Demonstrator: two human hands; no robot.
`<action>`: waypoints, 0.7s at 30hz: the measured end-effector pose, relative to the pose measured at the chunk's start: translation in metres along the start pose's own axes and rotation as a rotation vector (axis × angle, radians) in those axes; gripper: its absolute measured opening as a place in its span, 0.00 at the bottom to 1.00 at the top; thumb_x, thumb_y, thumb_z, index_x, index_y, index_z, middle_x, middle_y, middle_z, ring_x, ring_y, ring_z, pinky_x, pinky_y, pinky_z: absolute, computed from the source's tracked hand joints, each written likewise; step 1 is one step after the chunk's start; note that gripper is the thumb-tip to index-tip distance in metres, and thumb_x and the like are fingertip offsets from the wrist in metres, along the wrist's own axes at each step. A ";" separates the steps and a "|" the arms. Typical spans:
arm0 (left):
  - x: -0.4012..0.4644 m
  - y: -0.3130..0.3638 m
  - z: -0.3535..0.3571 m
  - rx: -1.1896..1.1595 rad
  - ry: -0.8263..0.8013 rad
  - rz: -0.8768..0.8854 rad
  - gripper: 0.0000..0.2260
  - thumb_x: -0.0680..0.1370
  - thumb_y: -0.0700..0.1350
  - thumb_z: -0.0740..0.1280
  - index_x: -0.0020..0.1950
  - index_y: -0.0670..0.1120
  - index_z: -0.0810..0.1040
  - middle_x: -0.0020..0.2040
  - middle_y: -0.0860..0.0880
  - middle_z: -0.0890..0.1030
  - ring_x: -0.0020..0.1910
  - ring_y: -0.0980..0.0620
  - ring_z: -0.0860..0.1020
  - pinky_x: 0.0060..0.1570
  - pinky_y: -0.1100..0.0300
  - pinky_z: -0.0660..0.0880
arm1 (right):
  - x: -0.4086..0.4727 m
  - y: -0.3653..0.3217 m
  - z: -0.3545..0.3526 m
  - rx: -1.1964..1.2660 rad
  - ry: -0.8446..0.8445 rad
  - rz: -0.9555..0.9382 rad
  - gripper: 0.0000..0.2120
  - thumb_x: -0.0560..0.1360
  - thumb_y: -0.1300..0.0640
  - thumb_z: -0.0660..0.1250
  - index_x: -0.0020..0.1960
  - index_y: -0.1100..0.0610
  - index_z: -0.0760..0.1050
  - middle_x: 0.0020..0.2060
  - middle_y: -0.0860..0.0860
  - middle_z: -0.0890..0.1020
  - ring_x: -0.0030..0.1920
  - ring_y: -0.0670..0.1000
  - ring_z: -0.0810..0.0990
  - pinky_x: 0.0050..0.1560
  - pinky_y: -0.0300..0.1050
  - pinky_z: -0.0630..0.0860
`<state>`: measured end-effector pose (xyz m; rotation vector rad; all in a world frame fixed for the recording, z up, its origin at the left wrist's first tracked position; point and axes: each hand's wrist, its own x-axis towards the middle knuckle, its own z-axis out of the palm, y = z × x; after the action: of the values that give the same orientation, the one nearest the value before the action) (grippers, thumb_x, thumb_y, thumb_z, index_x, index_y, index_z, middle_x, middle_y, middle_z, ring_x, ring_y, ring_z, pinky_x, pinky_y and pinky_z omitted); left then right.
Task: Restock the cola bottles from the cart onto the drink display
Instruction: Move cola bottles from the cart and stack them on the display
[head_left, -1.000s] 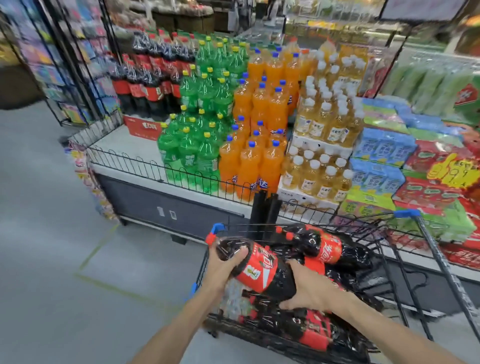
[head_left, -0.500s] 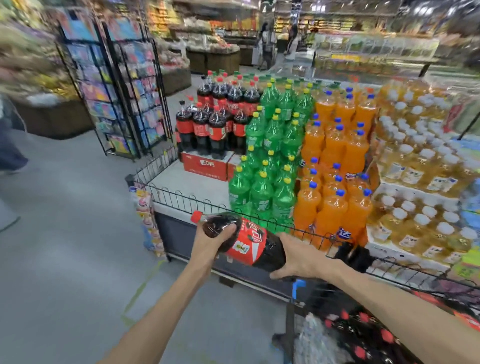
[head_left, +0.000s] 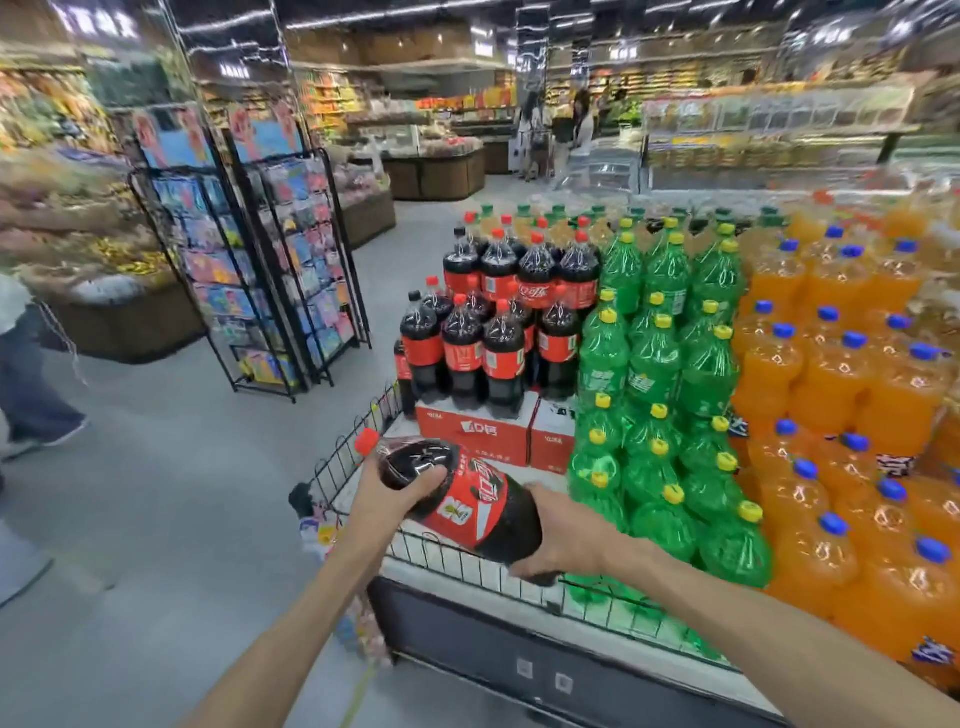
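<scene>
I hold one large cola bottle (head_left: 470, 501) on its side, red cap pointing left, over the wire-fenced front corner of the drink display (head_left: 447, 558). My left hand (head_left: 387, 491) grips its neck end and my right hand (head_left: 563, 538) cups its base. Behind it, stacked cola bottles (head_left: 493, 322) stand on red cartons (head_left: 475, 434) at the display's left end. The cart is out of view.
Green bottles (head_left: 657, 395) and orange bottles (head_left: 841, 415) fill the display to the right of the colas. Two black wire racks (head_left: 260, 270) stand across the aisle on the left. A person's legs (head_left: 28, 384) pass at the far left. Shoppers stand far back.
I lifted the cola bottle out of the cart and carried it left and forward to the display's front corner. The view swung left, so the cart dropped out of frame.
</scene>
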<state>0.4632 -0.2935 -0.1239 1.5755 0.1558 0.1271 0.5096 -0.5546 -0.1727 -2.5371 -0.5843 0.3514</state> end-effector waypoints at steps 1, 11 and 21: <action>0.024 0.004 -0.006 0.020 -0.029 0.012 0.31 0.67 0.54 0.83 0.65 0.56 0.75 0.59 0.49 0.85 0.55 0.49 0.86 0.60 0.45 0.81 | 0.021 -0.002 -0.001 0.024 0.017 0.014 0.47 0.57 0.33 0.81 0.69 0.47 0.65 0.59 0.44 0.81 0.57 0.49 0.81 0.57 0.50 0.80; 0.252 0.031 -0.011 0.226 -0.467 0.114 0.30 0.72 0.44 0.81 0.69 0.51 0.71 0.60 0.53 0.82 0.56 0.57 0.83 0.47 0.68 0.79 | 0.172 0.003 0.004 0.310 0.359 0.289 0.46 0.57 0.42 0.82 0.70 0.43 0.67 0.57 0.39 0.80 0.53 0.41 0.80 0.45 0.31 0.74; 0.392 0.046 0.087 0.476 -0.943 0.305 0.26 0.71 0.45 0.82 0.64 0.52 0.74 0.58 0.53 0.84 0.56 0.62 0.82 0.56 0.66 0.77 | 0.238 0.055 0.016 0.594 0.673 0.577 0.37 0.58 0.52 0.84 0.61 0.45 0.69 0.45 0.48 0.85 0.33 0.47 0.83 0.28 0.50 0.80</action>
<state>0.8653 -0.3090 -0.0859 1.9629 -0.8468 -0.4494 0.7310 -0.4794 -0.2465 -1.9991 0.4558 -0.1376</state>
